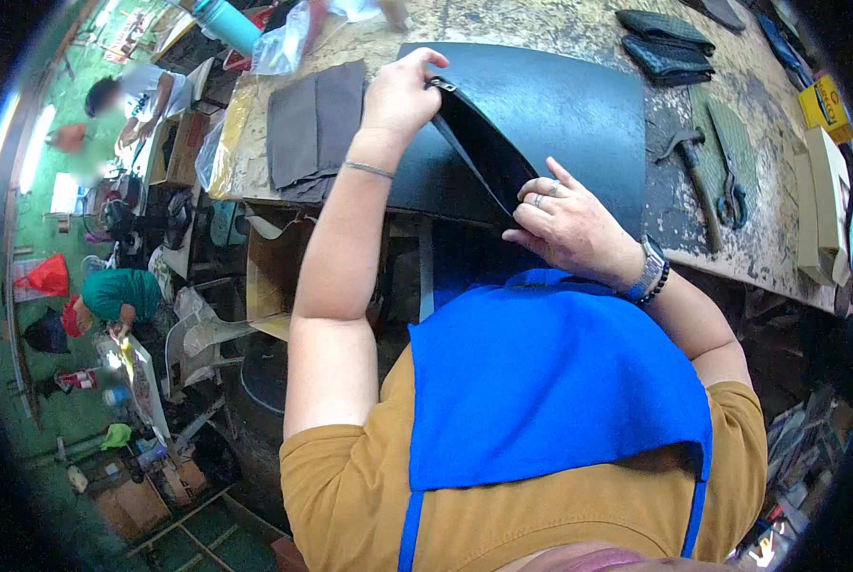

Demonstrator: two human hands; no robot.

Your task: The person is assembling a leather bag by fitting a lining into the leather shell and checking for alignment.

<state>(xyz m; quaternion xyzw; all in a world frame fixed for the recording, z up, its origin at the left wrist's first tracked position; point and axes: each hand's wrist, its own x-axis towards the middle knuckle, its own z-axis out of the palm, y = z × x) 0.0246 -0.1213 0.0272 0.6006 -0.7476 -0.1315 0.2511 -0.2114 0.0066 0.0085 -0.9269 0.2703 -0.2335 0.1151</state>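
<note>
The slim black pouch (491, 151) looked light and supple to me, perhaps thin leather, likely to sag unless held at both ends. I judged its smooth face slightly slippery and nothing about it fragile; the surest holds were probably the ends, where its long mouth narrowed. It gaped in a slanting slit, with a small metallic fitting, maybe a zip pull, at the far end, and its inside was too dark to make out.

It was held up near the front edge of the tabletop (541, 27), above a broad black sheet (584, 124). The left hand (401, 93) pinched the far end between thumb and fingers; the right hand (577, 224) gripped the near end, its index finger lifted clear.

Left of the sheet, along the front edge, lay grey-brown cut pieces (317, 129). Toward the right end I saw a hammer (703, 191) and, just beside it, scissors (728, 176), with folded black textured pieces (665, 48) nearer the far edge.
</note>
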